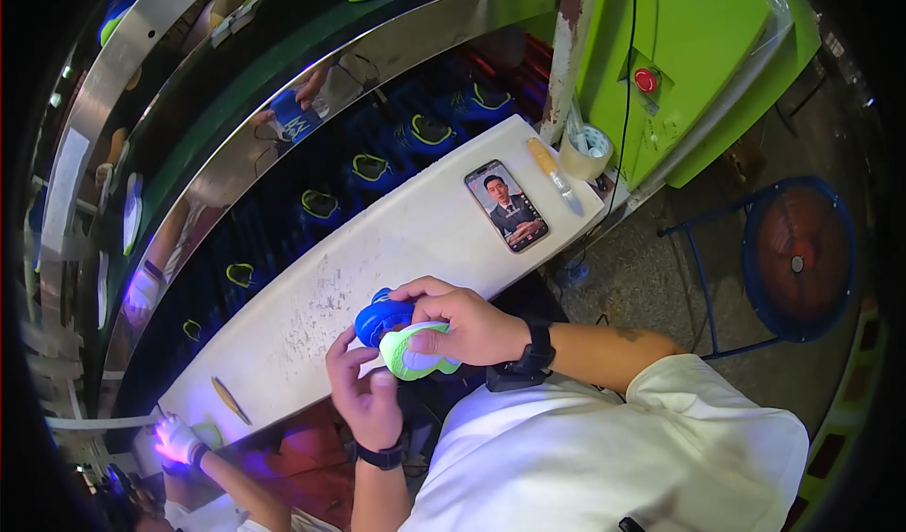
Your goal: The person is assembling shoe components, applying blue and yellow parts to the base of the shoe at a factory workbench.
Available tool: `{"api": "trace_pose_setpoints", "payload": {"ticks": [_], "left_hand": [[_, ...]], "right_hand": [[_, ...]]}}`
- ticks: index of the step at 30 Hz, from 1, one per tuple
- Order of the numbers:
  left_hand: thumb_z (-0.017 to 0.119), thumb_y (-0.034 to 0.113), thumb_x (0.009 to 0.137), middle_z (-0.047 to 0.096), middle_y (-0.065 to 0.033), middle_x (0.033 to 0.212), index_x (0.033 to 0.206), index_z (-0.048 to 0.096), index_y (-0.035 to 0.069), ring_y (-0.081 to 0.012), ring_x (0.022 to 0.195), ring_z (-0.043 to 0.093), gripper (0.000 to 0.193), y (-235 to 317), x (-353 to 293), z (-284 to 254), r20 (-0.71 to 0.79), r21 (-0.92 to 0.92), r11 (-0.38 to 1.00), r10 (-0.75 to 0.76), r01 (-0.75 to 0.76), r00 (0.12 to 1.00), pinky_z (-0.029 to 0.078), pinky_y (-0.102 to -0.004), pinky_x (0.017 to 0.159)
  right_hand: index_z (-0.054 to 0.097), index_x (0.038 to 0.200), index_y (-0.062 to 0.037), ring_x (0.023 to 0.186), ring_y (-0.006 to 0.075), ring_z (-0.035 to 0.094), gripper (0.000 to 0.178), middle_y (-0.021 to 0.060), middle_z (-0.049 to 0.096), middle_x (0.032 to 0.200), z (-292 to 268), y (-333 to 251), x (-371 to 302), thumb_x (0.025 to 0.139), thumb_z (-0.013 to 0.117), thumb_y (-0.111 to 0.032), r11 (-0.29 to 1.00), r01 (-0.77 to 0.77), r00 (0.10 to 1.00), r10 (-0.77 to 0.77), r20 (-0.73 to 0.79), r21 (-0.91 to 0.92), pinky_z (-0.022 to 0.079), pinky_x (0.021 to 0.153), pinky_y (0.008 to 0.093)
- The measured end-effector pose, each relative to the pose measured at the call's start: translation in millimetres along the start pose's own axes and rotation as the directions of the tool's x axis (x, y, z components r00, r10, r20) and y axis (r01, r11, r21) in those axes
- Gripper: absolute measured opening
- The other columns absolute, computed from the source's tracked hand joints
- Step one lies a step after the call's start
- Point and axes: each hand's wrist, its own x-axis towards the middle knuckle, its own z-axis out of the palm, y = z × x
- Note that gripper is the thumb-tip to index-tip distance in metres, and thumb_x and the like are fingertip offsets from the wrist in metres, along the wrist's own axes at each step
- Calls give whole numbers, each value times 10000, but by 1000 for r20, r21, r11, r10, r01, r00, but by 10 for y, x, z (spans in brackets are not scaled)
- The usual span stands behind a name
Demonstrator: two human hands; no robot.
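A blue shoe (376, 317) with a pale green and lavender sole (415, 351) is held tilted above the near edge of the white bench. My right hand (462, 322) is closed round it, the thumb pressed on the sole and the fingers over the blue upper. At the shoe's left side is my left hand (368, 405), its fingers curled against the blue edge and its thumb by the green sole. The shoe's far side and parts of my fingertips are hidden.
On the bench (311, 315) lie a phone (507, 205), a knife (555, 178) and a roll of tape (587, 148). Beyond it, several shoes (368, 167) line a dark rack. A co-worker's gloved hand (176, 439) is at left, a fan (797, 258) at right.
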Motion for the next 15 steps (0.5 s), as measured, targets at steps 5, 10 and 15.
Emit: {"api": "trace_pose_setpoints", "payload": {"ticks": [5,10,15], "left_hand": [[737,188,867,429,-204,1383,930,559,21,-235,1147,529,252,-54,-86,169,-5,86,992,89,-89,996,508,-285,800],[788,105,808,487,-189,1298,910,567,22,-164,956,576,257,-52,-190,142,-14,-45,999,17,-18,1000,491,-264,754],[823,56,752,520,-194,1278,909,580,5,-197,987,599,294,-104,-282,129,62,6,997,71,-71,996,523,-301,812]], "right_hand": [[647,894,-15,1193,277,580,231,174,557,1328,24,-12,-11,849,782,-197,998,0,1000,-1,-13,-62,462,991,372],[619,915,-31,1081,257,626,303,171,611,1226,61,-11,-118,793,837,-202,986,13,998,-24,-62,-165,490,932,350],[601,928,-42,1064,242,626,295,181,622,1212,11,-22,-259,767,834,-126,974,34,998,-43,-37,-225,488,906,333]]}}
